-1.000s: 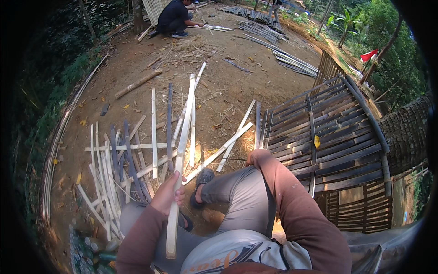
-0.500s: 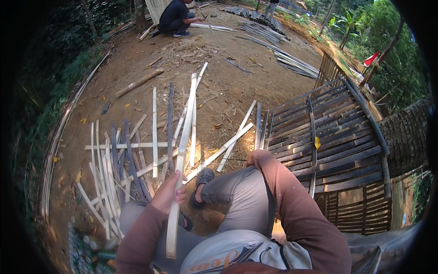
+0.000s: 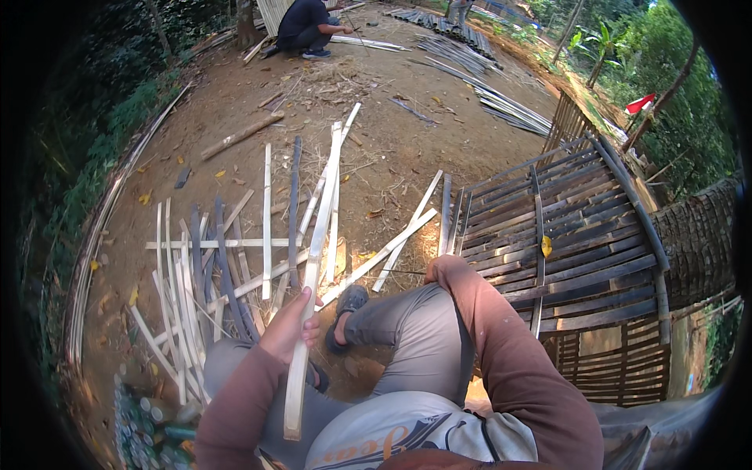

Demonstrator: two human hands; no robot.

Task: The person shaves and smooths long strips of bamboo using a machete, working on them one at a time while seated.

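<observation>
The left hand (image 3: pixel 290 327) grips a long, pale, flat bamboo strip (image 3: pixel 313 270); the right hand (image 3: pixel 432 268) hides behind the knee, its grip unreadable.

The person wears a long-sleeved top of dull reddish brown, its sleeves reaching to the wrists of the left hand (image 3: pixel 291 327) and the right hand (image 3: pixel 432 270), which is mostly hidden behind the knee. Below the left hand's grip a white shirt front with an orange printed design shows. Grey trousers (image 3: pixel 415 345) cover both legs, and a dark sandal (image 3: pixel 347 305) with straps sits just right of the grip.
</observation>
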